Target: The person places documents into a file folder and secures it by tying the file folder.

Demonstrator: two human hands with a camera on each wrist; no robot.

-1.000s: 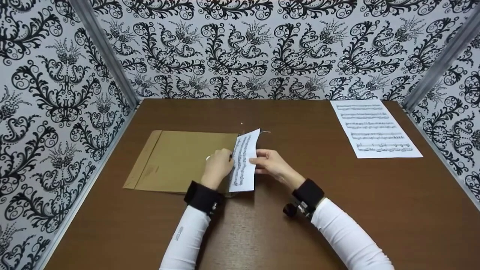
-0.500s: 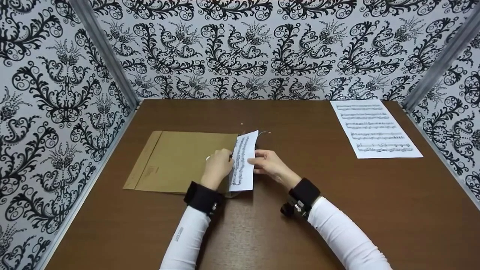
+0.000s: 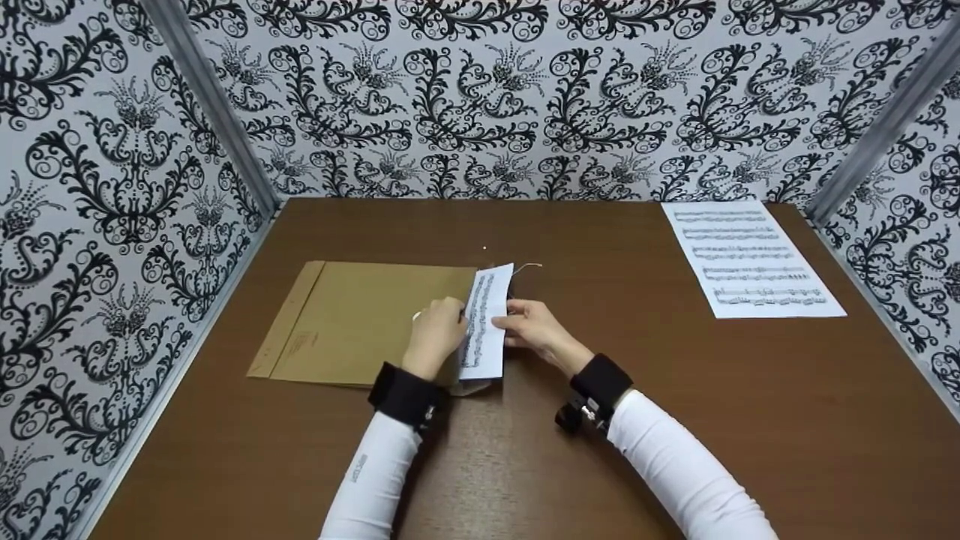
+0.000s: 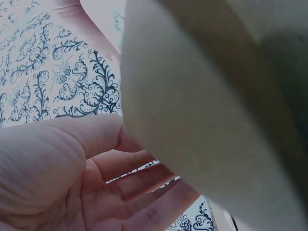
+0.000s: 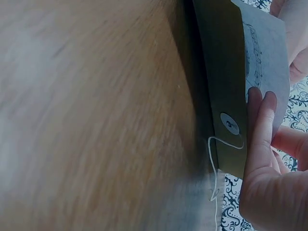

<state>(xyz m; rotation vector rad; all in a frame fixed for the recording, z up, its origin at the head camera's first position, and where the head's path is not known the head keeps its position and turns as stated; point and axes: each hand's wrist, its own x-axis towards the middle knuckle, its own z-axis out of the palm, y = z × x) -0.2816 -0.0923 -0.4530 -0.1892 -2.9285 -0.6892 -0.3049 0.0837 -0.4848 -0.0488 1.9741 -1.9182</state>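
Both hands meet at the mouth of the envelope (image 3: 360, 322), near the middle of the bench (image 3: 525, 465). The left hand (image 3: 436, 334) curls its fingers on the envelope's open end, seemingly holding the mouth up; the left wrist view shows only the palm and a blurred tan surface close by, so the exact grip there cannot be told. The right hand (image 3: 534, 328) pinches the sheet (image 3: 484, 326) of printed music by its right edge, fingers laid along the paper in the right wrist view.

Compared with a second ago, less of the sheet shows: the white strip outside the envelope is narrower and the right hand sits a little further left. I judge that the sheet is sliding into the envelope and is by now mostly inside, with only its trailing strip left to go.

In the right wrist view the flap (image 5: 226, 82) stands up along the sheet, with its button (image 5: 231, 124) and loose string (image 5: 214, 159) just beside the fingertips; the string could catch on the paper.

A second sheet (image 3: 750, 259) lies flat at the far right corner of the bench, well apart from the hands. The envelope lies left of centre, its closed end toward the left edge. Bare bench lies right of and before the hands. Patterned walls (image 3: 525, 97) close the left, far and right edges.
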